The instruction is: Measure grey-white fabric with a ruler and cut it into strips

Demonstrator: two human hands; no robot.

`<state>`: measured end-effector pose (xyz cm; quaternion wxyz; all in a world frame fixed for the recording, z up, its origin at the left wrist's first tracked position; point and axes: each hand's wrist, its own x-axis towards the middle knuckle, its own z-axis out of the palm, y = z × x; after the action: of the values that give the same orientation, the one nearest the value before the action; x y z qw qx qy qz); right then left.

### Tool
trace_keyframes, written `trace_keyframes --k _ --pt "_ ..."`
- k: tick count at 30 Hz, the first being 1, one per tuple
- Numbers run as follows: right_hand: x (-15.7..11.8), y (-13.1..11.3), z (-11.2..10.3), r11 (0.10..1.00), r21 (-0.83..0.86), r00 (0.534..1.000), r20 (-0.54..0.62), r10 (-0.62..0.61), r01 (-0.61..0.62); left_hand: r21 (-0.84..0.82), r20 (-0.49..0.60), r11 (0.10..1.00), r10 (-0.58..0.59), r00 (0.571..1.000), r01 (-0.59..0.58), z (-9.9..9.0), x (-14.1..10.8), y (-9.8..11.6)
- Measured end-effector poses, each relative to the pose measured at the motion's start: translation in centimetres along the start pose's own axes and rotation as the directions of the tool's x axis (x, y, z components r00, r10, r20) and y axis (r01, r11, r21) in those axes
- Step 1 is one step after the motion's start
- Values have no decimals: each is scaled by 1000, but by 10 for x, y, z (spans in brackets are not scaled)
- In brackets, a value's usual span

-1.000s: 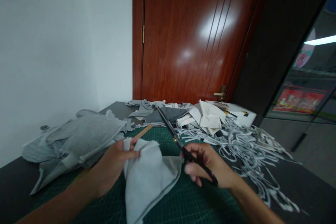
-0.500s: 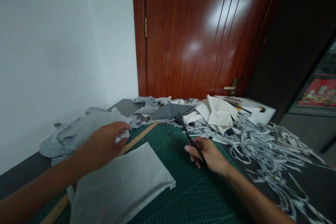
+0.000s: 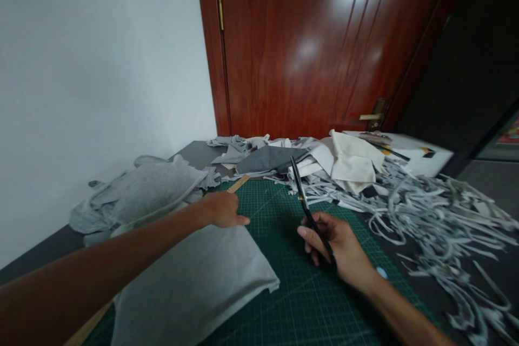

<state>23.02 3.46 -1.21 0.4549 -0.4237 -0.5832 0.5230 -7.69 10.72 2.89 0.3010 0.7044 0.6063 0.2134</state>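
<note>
My right hand (image 3: 334, 243) holds black-handled scissors (image 3: 302, 194) over the mat, their blades together and pointing up and away. My left hand (image 3: 225, 210) is over the wooden ruler (image 3: 239, 184), at the far edge of a light grey piece of cloth (image 3: 194, 286). Its thumb points right near the cloth's far corner. The other fingers are bent down and mostly hidden, so I cannot tell whether they grip the ruler, the cloth or nothing. The cloth lies on a green cutting mat (image 3: 259, 211) and covers the ruler's middle part.
Crumpled grey cloth (image 3: 154, 189) lies on the left by the wall. Grey and cream cloth pieces (image 3: 352, 162) are heaped at the back, beside a white box (image 3: 430, 157). Many cut grey strips (image 3: 438, 227) spread over the dark table at right. Behind stands a brown door (image 3: 284, 65).
My left hand has moved right, from above the ruler's middle to the cloth's far edge. My right hand still holds the scissors, now seen slightly further right. The view has shifted a little.
</note>
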Motion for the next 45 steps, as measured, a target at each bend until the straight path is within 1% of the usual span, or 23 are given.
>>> trace_keyframes --k 1,3,5,7,9,12,14,16,18,21,23,24,26,28,29,31,33,34,35,37,38,42,45 --pt "0 2 0 1000 -3 1000 10 4 -4 9 25 1000 10 1000 -11 1 1 1" --pt "0 5 1 1000 -10 999 34 15 -15 -30 80 999 34 996 -32 3 0 5" --pt "1 7 2 999 -16 998 60 35 -34 -121 128 991 68 989 -52 3 -3 11" --pt "1 7 4 998 -21 994 89 64 -63 -247 146 967 100 984 -62 5 -10 19" --pt "1 5 5 995 -32 988 121 98 -95 -383 125 921 124 984 -67 7 -17 28" --pt "1 1 4 993 -49 981 154 115 -109 -549 46 830 145 988 -97 9 -25 46" --pt "1 -3 1 994 -46 983 148 105 -99 -665 -58 734 132 990 -137 7 -29 62" --pt "1 -7 -3 996 -9 991 99 85 -84 -809 -199 554 56 978 -196 4 -32 79" --pt "1 -10 -5 996 57 997 14 73 -74 -893 -289 370 -31 957 -258 2 -36 97" --pt "2 -12 0 981 182 993 -86 78 -61 -929 -348 175 -105 932 -327 6 -46 117" --pt "3 -12 8 968 247 990 -123 71 -39 -937 -345 84 -86 935 -338 14 -54 124" --pt "5 -12 12 964 267 989 -137 61 -23 -940 -339 55 -66 938 -336 19 -57 124" --pt "9 -15 17 960 280 985 -168 35 14 -949 -314 38 -40 948 -313 26 -62 119" --pt "15 -23 13 961 272 982 -186 4 47 -962 -271 61 -50 961 -268 30 -65 107" --pt "18 -29 8 963 261 983 -183 -12 60 -971 -234 74 -56 971 -229 31 -66 98" --pt "24 -46 -7 973 223 989 -142 -33 65 -990 -109 94 -22 994 -107 30 -66 80" --pt "29 -67 -26 984 174 998 -55 -26 36 -988 54 151 68 996 44 29 -66 65" --pt "31 -77 -34 990 140 1000 -2 -14 15 -976 122 192 111 986 99 29 -66 59" --pt "33 -87 -40 998 55 996 87 -6 1 -962 174 236 146 974 136 29 -67 55" --pt "37 -105 -48 996 -84 981 194 -3 19 -940 229 296 181 956 169 33 -67 52" --pt "39 -113 -50 989 -147 971 239 6 30 -935 241 307 186 953 176 36 -68 52" --pt "45 -133 -43 939 -337 911 405 82 66 -930 301 290 249 921 225 50 -72 55" --pt "48 -140 -35 920 -382 868 483 115 90 -933 330 235 249 911 274 59 -74 52"
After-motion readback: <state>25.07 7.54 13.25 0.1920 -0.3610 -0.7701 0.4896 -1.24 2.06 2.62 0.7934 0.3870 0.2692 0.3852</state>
